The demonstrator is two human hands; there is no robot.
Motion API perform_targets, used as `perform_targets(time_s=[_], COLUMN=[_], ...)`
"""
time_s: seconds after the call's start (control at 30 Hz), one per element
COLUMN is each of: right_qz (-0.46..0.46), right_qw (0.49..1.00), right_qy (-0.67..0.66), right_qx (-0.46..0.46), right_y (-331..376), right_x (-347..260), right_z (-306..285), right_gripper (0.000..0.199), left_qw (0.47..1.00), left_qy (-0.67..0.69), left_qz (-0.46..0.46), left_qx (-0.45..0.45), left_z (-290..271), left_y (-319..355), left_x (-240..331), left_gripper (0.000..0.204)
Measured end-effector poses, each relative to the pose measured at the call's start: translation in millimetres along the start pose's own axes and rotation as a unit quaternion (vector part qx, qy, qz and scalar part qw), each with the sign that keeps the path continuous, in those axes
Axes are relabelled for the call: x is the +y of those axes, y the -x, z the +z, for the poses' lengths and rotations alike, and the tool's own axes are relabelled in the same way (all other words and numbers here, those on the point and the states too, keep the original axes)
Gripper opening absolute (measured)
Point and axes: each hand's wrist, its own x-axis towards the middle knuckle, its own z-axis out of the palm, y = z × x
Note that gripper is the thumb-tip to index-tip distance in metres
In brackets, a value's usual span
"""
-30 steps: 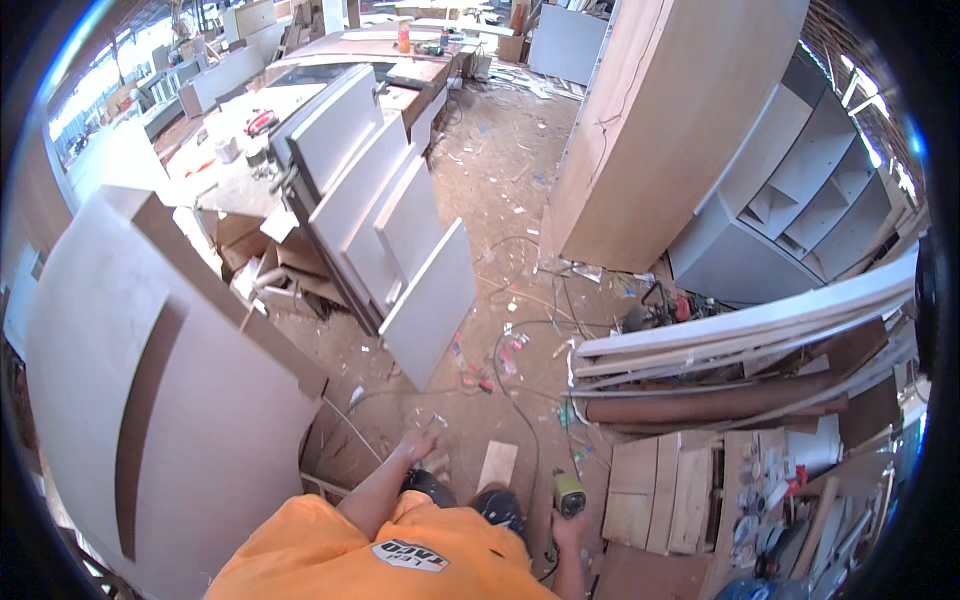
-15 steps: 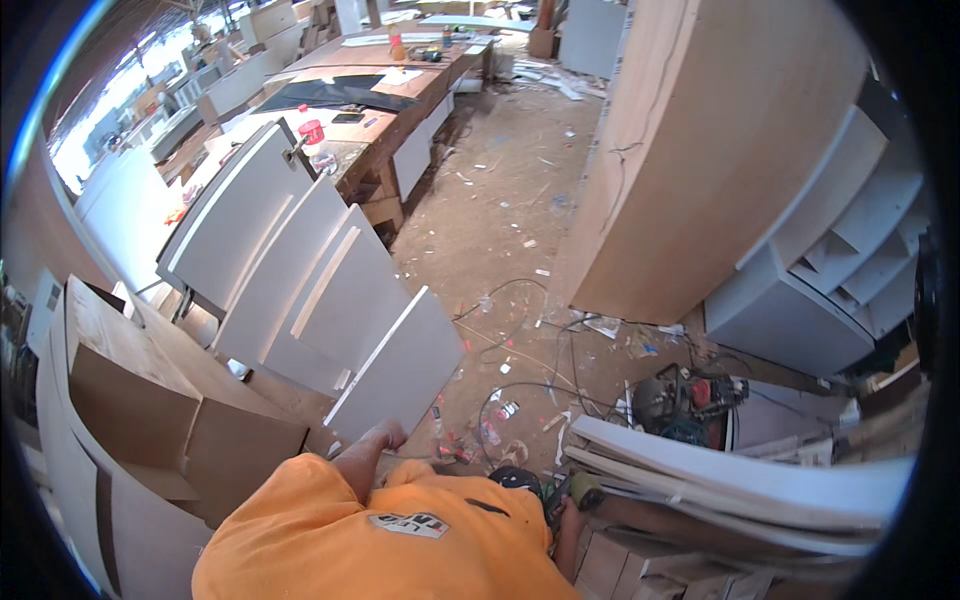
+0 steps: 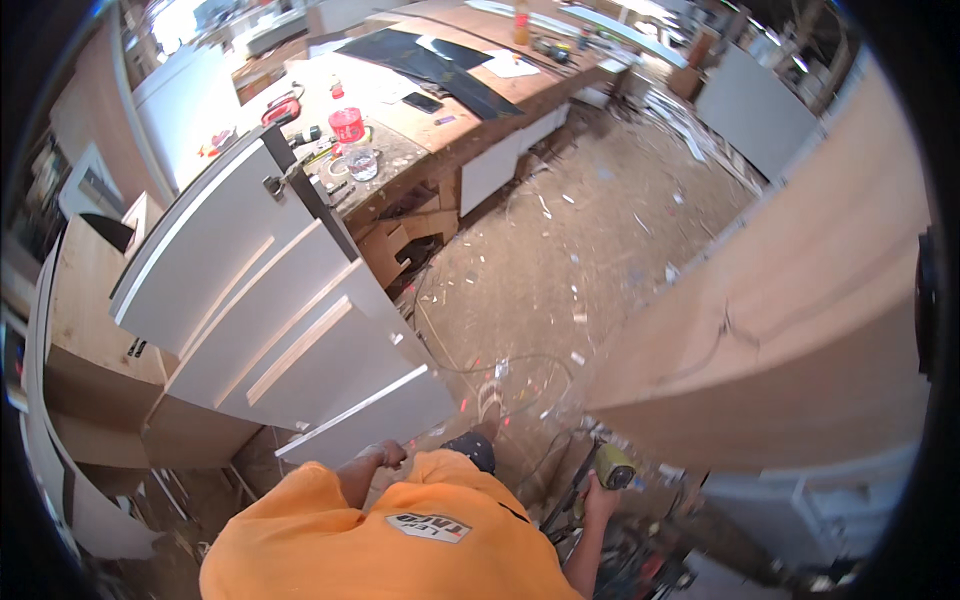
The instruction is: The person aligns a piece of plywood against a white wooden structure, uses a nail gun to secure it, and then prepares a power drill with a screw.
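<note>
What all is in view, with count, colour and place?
Handheld power tool: one, green-black, lower right.
Flat rectangular panels: several, grey-white, leaning left of centre.
Long wooden workbench: one, brown, upper centre.
Thin flat sheets: at least two, black, on workbench.
Round tub: one, red, on workbench.
Round clear container: one, colourless, beside tub.
Large boxy wooden unit: one, tan, right.
Small scraps: many, mostly white, floor.
Cloth shirt: one, orange, bottom.
Left hand: one, bare, near panels.
Right hand: one, bare, gripping power tool.

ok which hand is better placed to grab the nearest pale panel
Probably the left hand: it's near that pale panel, with nothing visibly held; the right hand holds a green tool.
</note>
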Motion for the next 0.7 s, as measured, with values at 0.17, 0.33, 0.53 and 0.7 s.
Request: perform_targets(time_s=[0.17, 0.33, 0.53, 0.7], right_qz=[-0.099, -0.215, -0.054, 0.149], right_qw=[0.992, 0.969, 0.988, 0.957], right_qy=[0.083, 0.119, 0.005, -0.09], right_qx=[-0.014, 0.015, -0.144, -0.231], right_y=[-124, -277, -378, -483], right_x=[-171, -242, -366, -405], right_z=[20, 98, 213, 342], right_gripper=[0.026, 0.024, 0.015, 0.015], left_qw=[0.944, 0.88, 0.738, 0.569], left_qy=[0.276, 0.361, 0.533, 0.631], left_qz=[-0.043, 0.02, -0.085, -0.239], left_qx=[0.175, 0.307, 0.404, 0.469], left_z=[-170, -439, -532, -526], left_y=[-103, -1, -17, -39], left_x=[92, 177, 107, 82], left_gripper=[0.036, 0.036, 0.03, 0.028])
